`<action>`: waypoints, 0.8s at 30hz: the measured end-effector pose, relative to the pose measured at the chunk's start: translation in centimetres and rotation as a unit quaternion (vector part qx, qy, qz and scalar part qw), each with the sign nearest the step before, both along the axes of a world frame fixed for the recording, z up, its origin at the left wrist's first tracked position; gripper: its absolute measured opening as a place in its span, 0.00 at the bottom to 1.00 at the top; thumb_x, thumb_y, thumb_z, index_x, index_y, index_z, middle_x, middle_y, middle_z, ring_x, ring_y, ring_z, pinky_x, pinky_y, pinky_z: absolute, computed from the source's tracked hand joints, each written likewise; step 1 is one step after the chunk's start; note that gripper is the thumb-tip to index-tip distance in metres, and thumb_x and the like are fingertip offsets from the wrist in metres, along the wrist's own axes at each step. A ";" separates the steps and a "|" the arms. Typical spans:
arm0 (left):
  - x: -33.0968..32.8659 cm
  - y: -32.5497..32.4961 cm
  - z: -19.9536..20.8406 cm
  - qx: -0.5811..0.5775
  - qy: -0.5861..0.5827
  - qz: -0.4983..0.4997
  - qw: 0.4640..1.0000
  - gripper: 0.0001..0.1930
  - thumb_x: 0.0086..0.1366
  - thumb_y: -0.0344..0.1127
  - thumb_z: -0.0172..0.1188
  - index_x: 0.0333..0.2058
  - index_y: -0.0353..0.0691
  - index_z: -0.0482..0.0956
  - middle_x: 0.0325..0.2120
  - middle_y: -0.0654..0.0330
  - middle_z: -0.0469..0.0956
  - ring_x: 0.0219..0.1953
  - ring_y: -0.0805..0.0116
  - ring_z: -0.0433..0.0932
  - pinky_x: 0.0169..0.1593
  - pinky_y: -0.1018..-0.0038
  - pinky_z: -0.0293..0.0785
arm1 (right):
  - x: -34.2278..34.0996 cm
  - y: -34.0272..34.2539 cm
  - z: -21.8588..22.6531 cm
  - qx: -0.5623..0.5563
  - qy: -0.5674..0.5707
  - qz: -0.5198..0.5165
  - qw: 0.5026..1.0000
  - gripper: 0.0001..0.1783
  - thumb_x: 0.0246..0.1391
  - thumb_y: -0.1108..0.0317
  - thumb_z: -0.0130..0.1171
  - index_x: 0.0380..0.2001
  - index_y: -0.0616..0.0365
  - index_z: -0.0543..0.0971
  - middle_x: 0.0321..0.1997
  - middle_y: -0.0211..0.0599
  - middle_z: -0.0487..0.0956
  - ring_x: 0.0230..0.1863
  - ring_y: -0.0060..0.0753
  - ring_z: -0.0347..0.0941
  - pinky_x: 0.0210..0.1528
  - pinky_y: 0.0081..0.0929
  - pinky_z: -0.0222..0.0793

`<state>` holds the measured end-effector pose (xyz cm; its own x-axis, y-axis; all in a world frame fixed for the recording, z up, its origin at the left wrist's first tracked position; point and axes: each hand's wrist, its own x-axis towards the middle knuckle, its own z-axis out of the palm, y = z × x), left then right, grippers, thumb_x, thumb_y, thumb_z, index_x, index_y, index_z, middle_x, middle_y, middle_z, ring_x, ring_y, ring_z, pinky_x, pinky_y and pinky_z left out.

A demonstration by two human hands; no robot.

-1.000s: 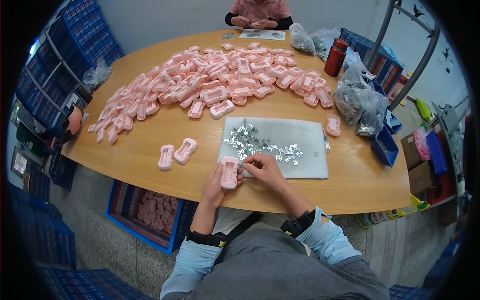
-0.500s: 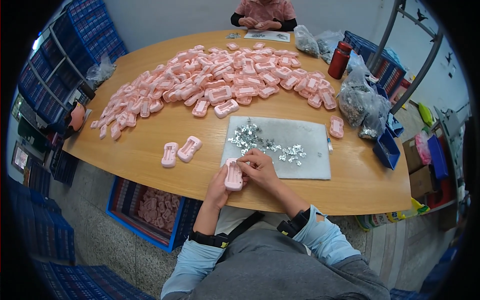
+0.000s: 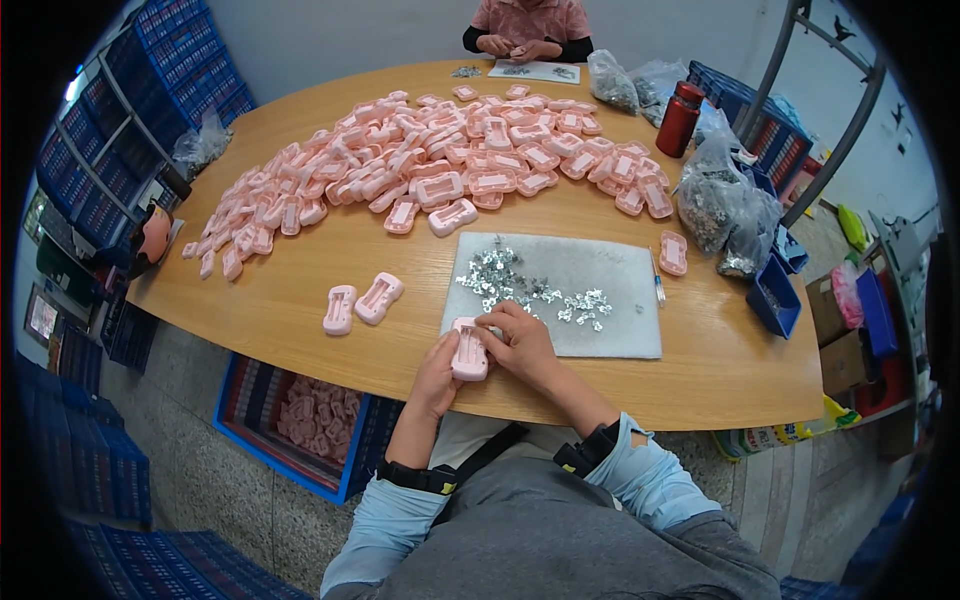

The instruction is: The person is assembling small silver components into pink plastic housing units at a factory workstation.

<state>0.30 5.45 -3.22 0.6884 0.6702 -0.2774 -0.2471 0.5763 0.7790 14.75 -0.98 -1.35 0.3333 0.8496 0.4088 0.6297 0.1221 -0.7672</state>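
My left hand (image 3: 435, 377) grips a pink plastic shell (image 3: 468, 356) by its left side, its hollow compartment facing up, above the table's near edge. The fingers of my right hand (image 3: 520, 341) are pinched together at the shell's upper right end; whatever they hold is too small and covered to make out. Just beyond my hands, small silvery metal clips (image 3: 497, 274) lie scattered on a white foam sheet (image 3: 620, 335). Two loose pink shells, one upright (image 3: 339, 310) and one slanted (image 3: 379, 298), lie on the table to the left.
A large heap of pink shells (image 3: 400, 160) covers the far table (image 3: 270, 320). At right are a red bottle (image 3: 679, 120), bags of metal parts (image 3: 712, 208) and a blue bin (image 3: 774, 298). A blue crate (image 3: 350, 465) of shells stands below. Across sits another person (image 3: 530, 25).
My right fingers have shifted very slightly at the shell's upper end. The shell stays in my left hand, and the things on the table lie as before.
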 end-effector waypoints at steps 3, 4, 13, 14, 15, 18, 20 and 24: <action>0.0 0.0 0.1 0.010 -0.001 -0.006 1.000 0.16 0.68 0.40 0.39 0.47 0.37 0.66 0.38 0.58 0.74 0.38 0.69 0.76 0.42 0.72 0.74 | 0.0 -0.1 0.3 -0.008 0.029 0.008 1.000 0.07 0.46 0.64 0.59 0.29 0.53 0.79 0.28 0.32 0.73 0.23 0.35 0.72 0.25 0.28 0.68; 0.0 0.0 0.1 0.010 -0.001 -0.006 1.000 0.16 0.68 0.40 0.39 0.47 0.37 0.66 0.38 0.58 0.74 0.38 0.69 0.76 0.42 0.72 0.74 | 0.1 -0.1 0.2 -0.008 0.028 0.008 1.000 0.07 0.46 0.64 0.59 0.29 0.53 0.79 0.28 0.32 0.73 0.23 0.35 0.72 0.25 0.28 0.68; 0.2 -0.1 0.5 0.012 -0.010 0.002 1.000 0.14 0.67 0.40 0.43 0.46 0.38 0.68 0.36 0.60 0.75 0.36 0.72 0.76 0.38 0.75 0.74 | 0.1 -0.1 -0.1 0.012 0.090 0.038 0.995 0.10 0.45 0.68 0.59 0.31 0.60 0.77 0.31 0.32 0.73 0.16 0.19 0.64 0.18 0.17 0.60; 0.2 -0.2 0.7 0.016 -0.012 0.002 1.000 0.14 0.67 0.39 0.44 0.45 0.39 0.68 0.36 0.61 0.74 0.35 0.73 0.76 0.38 0.77 0.73 | -0.1 -0.3 0.3 -0.003 0.084 0.034 0.996 0.09 0.44 0.67 0.59 0.32 0.57 0.77 0.31 0.33 0.73 0.18 0.25 0.67 0.20 0.20 0.64; 0.3 -0.3 0.9 0.020 -0.013 0.002 1.000 0.13 0.66 0.39 0.44 0.45 0.39 0.67 0.36 0.62 0.74 0.34 0.75 0.75 0.37 0.79 0.73 | -0.2 -0.3 0.5 -0.017 0.078 0.029 0.996 0.09 0.44 0.67 0.58 0.32 0.55 0.77 0.31 0.34 0.73 0.19 0.30 0.70 0.23 0.24 0.68; 0.5 -0.3 0.5 0.034 -0.001 0.014 0.999 0.13 0.66 0.39 0.45 0.45 0.39 0.68 0.35 0.63 0.74 0.34 0.76 0.75 0.37 0.80 0.72 | -0.6 -0.3 0.1 0.038 0.010 0.012 0.999 0.10 0.43 0.68 0.58 0.32 0.53 0.78 0.35 0.34 0.73 0.21 0.32 0.72 0.24 0.26 0.69; 0.4 -0.3 0.4 0.034 -0.003 0.017 0.999 0.13 0.66 0.39 0.45 0.45 0.39 0.68 0.36 0.63 0.74 0.35 0.76 0.75 0.37 0.80 0.72 | -0.6 -0.4 0.1 0.053 -0.032 0.032 0.998 0.11 0.42 0.68 0.58 0.33 0.52 0.78 0.36 0.35 0.73 0.23 0.33 0.73 0.25 0.27 0.70; 0.4 -0.4 0.6 0.028 -0.007 0.016 0.999 0.13 0.66 0.40 0.46 0.45 0.40 0.68 0.35 0.64 0.74 0.35 0.77 0.74 0.37 0.80 0.72 | -0.2 -0.7 -0.1 0.102 -0.140 0.050 0.984 0.15 0.40 0.71 0.59 0.36 0.51 0.78 0.38 0.37 0.73 0.25 0.34 0.74 0.25 0.26 0.70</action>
<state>0.71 5.07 -2.65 0.6695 0.7068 -0.2283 -0.2769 0.5227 0.8063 14.51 -1.67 -1.49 0.1014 0.7639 0.6373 0.7900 0.3275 -0.5183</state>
